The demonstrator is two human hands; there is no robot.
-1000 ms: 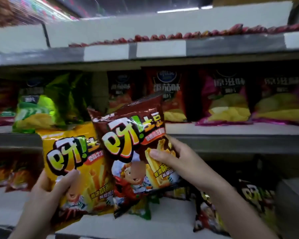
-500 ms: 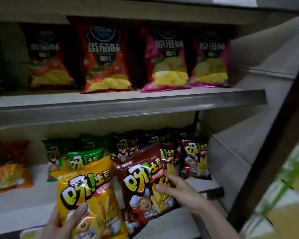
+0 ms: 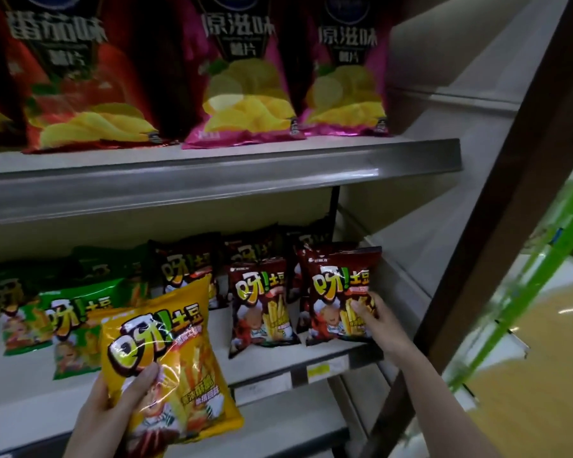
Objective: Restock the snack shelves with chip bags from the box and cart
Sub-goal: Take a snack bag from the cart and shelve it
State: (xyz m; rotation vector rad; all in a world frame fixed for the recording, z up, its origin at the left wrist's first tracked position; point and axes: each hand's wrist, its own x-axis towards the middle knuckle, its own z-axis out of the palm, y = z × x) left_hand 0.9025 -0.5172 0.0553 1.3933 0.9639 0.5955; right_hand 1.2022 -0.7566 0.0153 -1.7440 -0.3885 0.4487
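Both busy: left hand (image 3: pixel 110 404) grips yellow 呀!土豆 bag (image 3: pixel 166 352), right hand (image 3: pixel 374 320) grips brown one (image 3: pixel 339 292).

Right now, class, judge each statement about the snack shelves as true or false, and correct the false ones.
1. The left hand holds a yellow bag. True.
2. The right hand grips a green bag. False: it grips a dark red bag.
3. The dark red bag stands at the right end of the lower shelf. True.
4. The upper shelf carries only green bags. False: red and pink ones.
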